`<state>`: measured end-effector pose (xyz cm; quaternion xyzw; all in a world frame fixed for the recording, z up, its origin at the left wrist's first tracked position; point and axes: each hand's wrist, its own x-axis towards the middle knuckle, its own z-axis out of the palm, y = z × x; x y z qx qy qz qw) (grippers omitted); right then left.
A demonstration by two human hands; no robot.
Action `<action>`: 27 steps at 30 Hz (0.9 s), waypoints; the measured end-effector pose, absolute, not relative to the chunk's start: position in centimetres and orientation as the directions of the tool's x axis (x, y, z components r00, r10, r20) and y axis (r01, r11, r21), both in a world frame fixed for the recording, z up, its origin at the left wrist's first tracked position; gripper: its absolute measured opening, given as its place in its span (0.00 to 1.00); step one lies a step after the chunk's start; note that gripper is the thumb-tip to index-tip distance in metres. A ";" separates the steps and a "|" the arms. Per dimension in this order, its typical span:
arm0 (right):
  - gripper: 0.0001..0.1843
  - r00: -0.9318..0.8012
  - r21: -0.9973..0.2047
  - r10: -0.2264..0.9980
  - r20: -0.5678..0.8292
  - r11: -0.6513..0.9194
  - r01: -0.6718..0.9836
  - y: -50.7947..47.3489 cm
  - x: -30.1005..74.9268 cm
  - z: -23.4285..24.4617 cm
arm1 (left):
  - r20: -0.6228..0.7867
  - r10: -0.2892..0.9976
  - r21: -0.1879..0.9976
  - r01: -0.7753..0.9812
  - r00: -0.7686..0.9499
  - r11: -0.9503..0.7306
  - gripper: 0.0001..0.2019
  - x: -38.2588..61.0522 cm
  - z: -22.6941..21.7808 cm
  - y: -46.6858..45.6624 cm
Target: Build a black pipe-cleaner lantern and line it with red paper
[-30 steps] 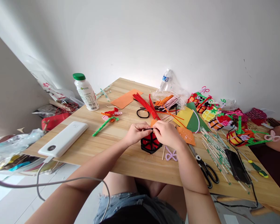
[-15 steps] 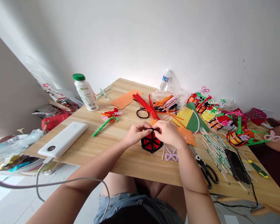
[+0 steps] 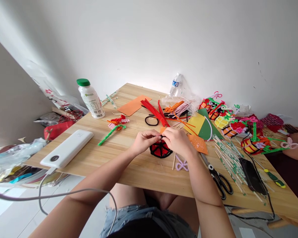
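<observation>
A small red craft piece with black pipe-cleaner ribs (image 3: 161, 150) hangs tilted over the near side of the table. My left hand (image 3: 146, 141) pinches its black upper edge from the left. From the right, my right hand (image 3: 175, 139) pinches the same edge, and the fingertips of both hands almost meet. The fingers cover the top of the piece. Just right of it lie a lilac pipe-cleaner bow (image 3: 181, 163) and a thin wooden stick (image 3: 173, 161). Beyond the hands are a bundle of red pipe cleaners (image 3: 155, 111) and a black ring (image 3: 151, 121).
Scissors (image 3: 220, 181), paper-wrapped sticks (image 3: 229, 162), a phone (image 3: 252, 175) and a screwdriver (image 3: 274, 178) lie right. Finished colourful lantern-like crafts (image 3: 232, 129) line the back right. Left are a power bank (image 3: 67, 148) with cable, a white bottle (image 3: 90, 99) and a green pipe-cleaner hook (image 3: 111, 134).
The red and black piece has risen slightly and tilted between my fingers, showing less of its top. Both hands stay in nearly the same place.
</observation>
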<state>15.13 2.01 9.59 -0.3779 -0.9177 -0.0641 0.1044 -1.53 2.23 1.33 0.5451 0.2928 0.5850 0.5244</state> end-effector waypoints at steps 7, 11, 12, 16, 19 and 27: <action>0.08 -0.723 -0.014 0.624 0.296 0.760 0.650 2.6 15.4 9.3 | 0.386 0.901 0.915 -0.206 0.200 -0.346 0.12 -1.9 0.9 2.5; 0.09 -0.714 -0.156 0.605 0.352 0.790 0.593 3.0 15.6 8.9 | 0.438 0.881 0.896 -0.162 0.178 -0.413 0.10 -2.0 1.0 2.5; 0.10 -0.708 -0.204 0.607 0.362 0.792 0.575 3.1 15.6 8.8 | 0.444 0.878 0.894 -0.153 0.176 -0.422 0.10 -2.0 1.0 2.5; 0.12 -0.666 -0.367 0.641 0.382 0.767 0.527 3.6 15.6 8.5 | 0.460 0.871 0.886 -0.152 0.174 -0.438 0.10 -1.9 1.3 2.3; 0.12 -0.646 -0.444 0.670 0.366 0.736 0.511 3.7 15.6 8.2 | 0.451 0.877 0.889 -0.172 0.166 -0.425 0.10 -1.8 1.4 2.3; 0.08 -0.498 -0.730 0.854 0.155 0.438 0.524 4.2 15.9 8.2 | 0.194 0.979 0.954 -0.244 0.063 -0.173 0.14 -1.7 1.5 2.5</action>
